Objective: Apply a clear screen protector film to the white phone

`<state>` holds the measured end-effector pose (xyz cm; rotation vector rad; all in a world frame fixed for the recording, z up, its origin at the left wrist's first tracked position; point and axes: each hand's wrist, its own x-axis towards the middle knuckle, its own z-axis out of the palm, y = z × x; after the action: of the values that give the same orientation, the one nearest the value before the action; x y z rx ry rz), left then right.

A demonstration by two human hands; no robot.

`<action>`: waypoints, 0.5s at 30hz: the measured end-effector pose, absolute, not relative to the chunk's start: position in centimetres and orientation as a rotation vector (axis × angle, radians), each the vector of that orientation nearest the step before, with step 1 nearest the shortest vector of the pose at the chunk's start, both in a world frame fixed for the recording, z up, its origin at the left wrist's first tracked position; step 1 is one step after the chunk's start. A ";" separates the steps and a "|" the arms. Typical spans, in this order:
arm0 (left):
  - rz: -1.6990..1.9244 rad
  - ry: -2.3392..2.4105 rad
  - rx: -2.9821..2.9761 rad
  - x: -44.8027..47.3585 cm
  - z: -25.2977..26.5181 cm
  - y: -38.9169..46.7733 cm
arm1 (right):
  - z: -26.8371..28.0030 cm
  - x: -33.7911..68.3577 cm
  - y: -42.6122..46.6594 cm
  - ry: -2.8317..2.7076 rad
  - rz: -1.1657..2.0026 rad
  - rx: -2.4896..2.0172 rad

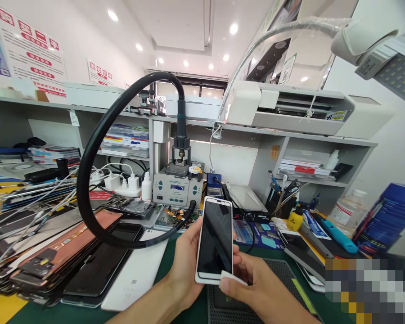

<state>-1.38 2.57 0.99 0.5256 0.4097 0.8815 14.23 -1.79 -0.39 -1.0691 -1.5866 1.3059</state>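
A white-framed smartphone (216,240) with a dark screen stands tilted up in front of me. My left hand (186,258) is closed round its left side, the palm behind the back. At the lower right corner, my right hand (253,274) pinches a thin white flat piece (235,277) between thumb and fingers. That piece touches the phone's lower edge; whether it enters the seam I cannot tell. The right fingers also rest close along the phone's right side. Below both hands lies a dark perforated mat (283,288) on the green bench top.
Stacked phones and screen parts (97,265) cover the left side. A hot-air station (178,189) stands behind, its black hose (83,180) looping forward. On the right are a yellow bottle (294,219), a tool holder (283,198) and a clear bottle (347,211). A lamp (388,67) hangs above.
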 end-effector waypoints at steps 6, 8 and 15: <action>0.816 0.438 0.541 -1.4 1.0 2.8 | 0.7 15.5 -1.6 -1.621 1.527 -0.950; 0.828 0.433 0.517 -1.4 1.1 2.8 | 0.7 15.7 -1.6 -1.649 1.547 -0.937; 0.815 0.400 0.570 -1.6 0.7 2.9 | -0.5 16.8 -0.8 -1.647 1.333 -1.191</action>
<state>-1.63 2.86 0.72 0.5700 0.3998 0.8152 16.79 -0.77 -0.53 -1.1909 -1.6469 1.3328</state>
